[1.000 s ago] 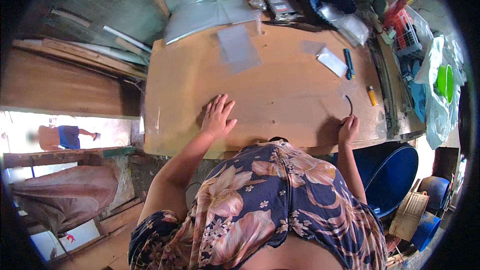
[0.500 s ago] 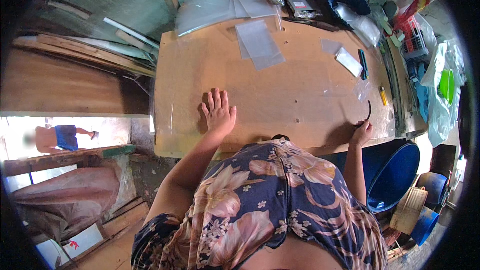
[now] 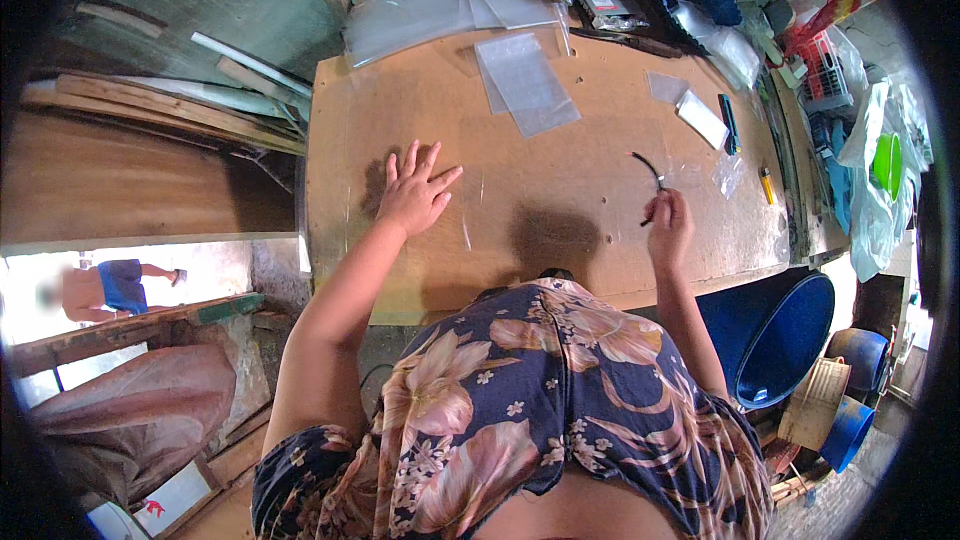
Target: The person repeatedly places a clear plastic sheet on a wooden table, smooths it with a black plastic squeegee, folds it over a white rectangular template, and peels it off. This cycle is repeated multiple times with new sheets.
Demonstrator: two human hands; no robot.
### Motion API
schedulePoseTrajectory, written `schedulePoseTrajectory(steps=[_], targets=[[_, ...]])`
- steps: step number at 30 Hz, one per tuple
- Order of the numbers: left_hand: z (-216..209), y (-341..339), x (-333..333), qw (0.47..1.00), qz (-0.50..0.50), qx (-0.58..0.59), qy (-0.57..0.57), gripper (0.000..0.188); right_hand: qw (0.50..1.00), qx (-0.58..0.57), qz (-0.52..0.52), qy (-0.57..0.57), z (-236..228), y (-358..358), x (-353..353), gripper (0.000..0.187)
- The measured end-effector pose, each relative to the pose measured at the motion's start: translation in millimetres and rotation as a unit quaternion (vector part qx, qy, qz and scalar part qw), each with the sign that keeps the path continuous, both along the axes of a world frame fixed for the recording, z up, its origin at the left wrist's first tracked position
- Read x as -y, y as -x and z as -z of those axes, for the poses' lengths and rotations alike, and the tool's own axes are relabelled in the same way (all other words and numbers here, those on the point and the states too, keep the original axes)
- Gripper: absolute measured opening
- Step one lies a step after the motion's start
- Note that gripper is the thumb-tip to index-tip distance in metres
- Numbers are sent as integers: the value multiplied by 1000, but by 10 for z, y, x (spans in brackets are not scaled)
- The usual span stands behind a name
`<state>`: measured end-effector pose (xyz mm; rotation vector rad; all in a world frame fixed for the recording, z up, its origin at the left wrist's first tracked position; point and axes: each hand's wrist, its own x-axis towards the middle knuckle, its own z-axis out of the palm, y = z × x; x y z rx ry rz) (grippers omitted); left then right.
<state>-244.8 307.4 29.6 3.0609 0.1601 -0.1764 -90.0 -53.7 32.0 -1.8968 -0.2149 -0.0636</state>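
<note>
My left hand (image 3: 410, 200) lies on the left part of the wooden table (image 3: 400, 100), fingers spread, holding nothing. Faint glints beside it suggest clear plastic film (image 3: 466, 225) on the wood. Over the right half of the table, my right hand (image 3: 670, 225) is closed around a thin, curved black strip (image 3: 645, 164). One end of the strip rises past the fingers and a short end shows below them. A small bright spot shows on it; its exact kind I cannot make out.
Clear plastic sheets (image 3: 525, 80) lie toward the back. At right are a white packet (image 3: 702, 120), a dark box cutter (image 3: 729, 125) and a yellow lighter (image 3: 767, 186). A blue barrel (image 3: 785, 340) stands below the right edge. Another person (image 3: 105, 288) is outside at left.
My right hand has moved left and inward from the table's right side, carrying the black strip. My left hand has shifted slightly left and its fingers are spread wider.
</note>
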Motion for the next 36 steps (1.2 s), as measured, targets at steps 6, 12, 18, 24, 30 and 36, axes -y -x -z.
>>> schedulePoseTrajectory(steps=[6, 12, 18, 24, 30, 36], targets=[[68, 28, -2, 1000, -16, 27, 2, 43, 947, 125, -194, 224, -202, 223, -803, 12], [94, 32, 12, 998, -29, 52, 9, 44, 891, 171, -298, 295, -14, 255, -1321, 16], [123, 54, 47, 998, -45, 43, 5, 46, 845, 190, -338, 367, 22, 254, -1549, 14], [68, 56, 66, 998, -50, 24, 14, 47, 813, 221, -361, 401, 19, 239, -1600, 13], [37, 71, 94, 998, -58, 15, 14, 46, 815, 228, -370, 383, 12, 233, -1605, 12], [56, 68, 100, 998, -63, 16, 16, 45, 809, 245, -370, 385, 70, 246, -1612, 11]])
